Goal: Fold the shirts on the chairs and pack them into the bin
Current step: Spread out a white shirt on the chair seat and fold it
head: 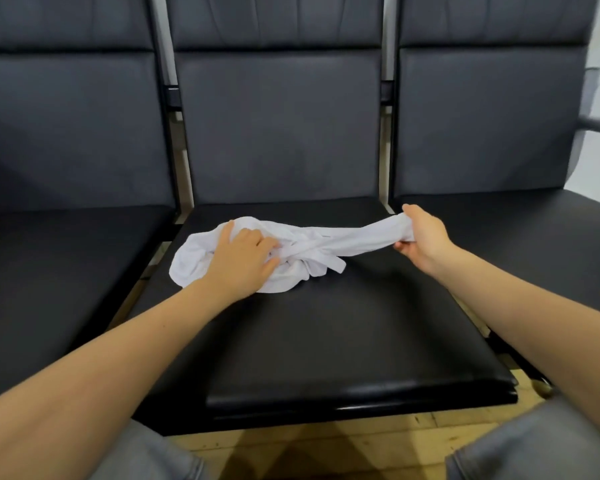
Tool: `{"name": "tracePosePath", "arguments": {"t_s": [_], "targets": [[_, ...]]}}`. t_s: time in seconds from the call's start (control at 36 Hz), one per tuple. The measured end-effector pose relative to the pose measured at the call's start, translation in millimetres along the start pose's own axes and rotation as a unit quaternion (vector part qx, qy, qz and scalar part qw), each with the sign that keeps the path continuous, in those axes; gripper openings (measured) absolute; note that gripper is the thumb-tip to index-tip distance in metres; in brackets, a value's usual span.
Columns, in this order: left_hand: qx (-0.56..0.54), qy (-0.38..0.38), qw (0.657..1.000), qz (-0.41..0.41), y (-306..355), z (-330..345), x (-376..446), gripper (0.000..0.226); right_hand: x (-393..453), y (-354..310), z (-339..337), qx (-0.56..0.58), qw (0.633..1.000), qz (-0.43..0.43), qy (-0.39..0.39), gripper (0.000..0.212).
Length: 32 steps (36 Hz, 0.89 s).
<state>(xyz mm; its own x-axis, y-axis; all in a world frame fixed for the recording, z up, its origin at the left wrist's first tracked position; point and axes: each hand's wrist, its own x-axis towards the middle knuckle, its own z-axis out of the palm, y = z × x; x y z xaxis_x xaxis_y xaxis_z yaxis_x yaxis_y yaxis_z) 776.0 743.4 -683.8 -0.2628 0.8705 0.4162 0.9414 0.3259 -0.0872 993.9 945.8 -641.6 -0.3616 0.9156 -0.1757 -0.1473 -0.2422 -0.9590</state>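
The white shirt point(302, 245) lies crumpled and twisted on the black middle chair seat point(326, 341), toward 11 o'clock of the seat. The left hand point(243, 261) presses its bunched part, grip curled into the cloth. At 3 o'clock, the right hand point(421, 239) pinches the stretched end, slightly lifted.
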Motion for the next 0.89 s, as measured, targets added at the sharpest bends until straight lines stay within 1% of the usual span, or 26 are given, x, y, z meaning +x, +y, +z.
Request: {"name": "tracePosePath", "arguments": {"t_s": [0.06, 0.14, 0.19, 0.22, 0.28, 0.33, 0.36, 0.39, 0.42, 0.44, 0.47, 0.5, 0.53, 0.56, 0.58, 0.64, 0.67, 0.72, 0.78, 0.81, 0.83, 0.89], "targets": [[0.008, 0.01, 1.0, 0.008, 9, 3, 4, 0.062, 0, -5, -1, 0.018, 1.0, -0.002, 0.005, 0.017], [0.028, 0.018, 0.998, 0.053, 21, 12, 12, 0.039, -1, -18, 1, 0.067, 0.998, -0.009, 0.004, 0.013], [0.046, 0.048, 0.995, 0.075, 29, 19, 18, 0.028, 1, -26, 0, 0.065, 0.998, -0.023, 0.003, 0.015], [0.034, 0.065, 0.995, 0.064, 32, 18, 21, 0.026, 2, -28, 0, 0.055, 0.998, -0.03, 0.007, 0.02], [-0.009, 0.089, 0.996, 0.006, 36, 9, 29, 0.026, 4, -30, -2, 0.027, 0.999, -0.038, 0.017, 0.03], [-0.05, 0.109, 0.991, -0.056, 33, -5, 36, 0.026, 5, -27, -4, -0.019, 0.999, -0.036, 0.021, 0.028], [-0.098, 0.144, 0.982, -0.073, 33, -15, 38, 0.029, 5, -26, -6, -0.043, 0.998, -0.033, 0.018, 0.025], [-0.187, 0.182, 0.961, -0.095, 35, -27, 39, 0.032, 4, -26, -8, -0.063, 0.997, -0.032, 0.011, 0.022], [-0.291, 0.203, 0.928, -0.113, 38, -40, 37, 0.031, 4, -25, -9, -0.081, 0.996, -0.03, 0.003, 0.021], [-0.377, 0.197, 0.897, -0.12, 41, -51, 35, 0.025, 4, -24, -9, -0.1, 0.995, -0.028, -0.006, 0.021], [-0.437, 0.179, 0.874, -0.115, 45, -61, 33, 0.019, 5, -23, -10, -0.116, 0.993, -0.029, -0.014, 0.021], [-0.463, 0.151, 0.868, -0.096, 48, -72, 30, 0.016, 4, -22, -10, -0.136, 0.99, -0.036, -0.02, 0.021], [-0.464, 0.115, 0.876, -0.064, 50, -79, 26, 0.014, 3, -21, -10, -0.166, 0.984, -0.05, -0.031, 0.021], [-0.448, 0.068, 0.891, -0.027, 50, -85, 22, 0.014, 1, -20, -10, -0.205, 0.975, -0.071, -0.047, 0.021], [-0.409, 0.015, 0.913, 0.009, 49, -86, 18, 0.015, 2, -17, -11, -0.245, 0.963, -0.091, -0.065, 0.02], [-0.285, -0.073, 0.954, 0.064, 45, -76, 10, 0.015, -3, -11, -15, -0.32, 0.934, -0.12, -0.105, 0.017], [-0.238, -0.109, 0.962, 0.076, 44, -69, 7, 0.013, -7, -7, -17, -0.359, 0.917, -0.127, -0.122, 0.014], [-0.204, -0.159, 0.963, 0.071, 41, -50, 0, 0.012, -9, 3, -23, -0.45, 0.87, -0.144, -0.144, 0.008], [-0.181, -0.163, 0.968, 0.054, 40, -38, -5, 0.011, -10, 10, -30, -0.548, 0.805, -0.167, -0.154, 0.015], [-0.17, -0.159, 0.972, 0.023, 38, -34, -6, 0.007, -11, 12, -31, -0.575, 0.785, -0.175, -0.149, 0.024], [-0.164, -0.149, 0.975, -0.01, 38, -32, -7, 0.005, -13, 12, -32, -0.587, 0.778, -0.177, -0.137, 0.033], [-0.16, -0.131, 0.973, -0.104, 38, -31, -10, 0.033, -17, 11, -33, -0.583, 0.787, -0.174, -0.106, 0.042]]}}
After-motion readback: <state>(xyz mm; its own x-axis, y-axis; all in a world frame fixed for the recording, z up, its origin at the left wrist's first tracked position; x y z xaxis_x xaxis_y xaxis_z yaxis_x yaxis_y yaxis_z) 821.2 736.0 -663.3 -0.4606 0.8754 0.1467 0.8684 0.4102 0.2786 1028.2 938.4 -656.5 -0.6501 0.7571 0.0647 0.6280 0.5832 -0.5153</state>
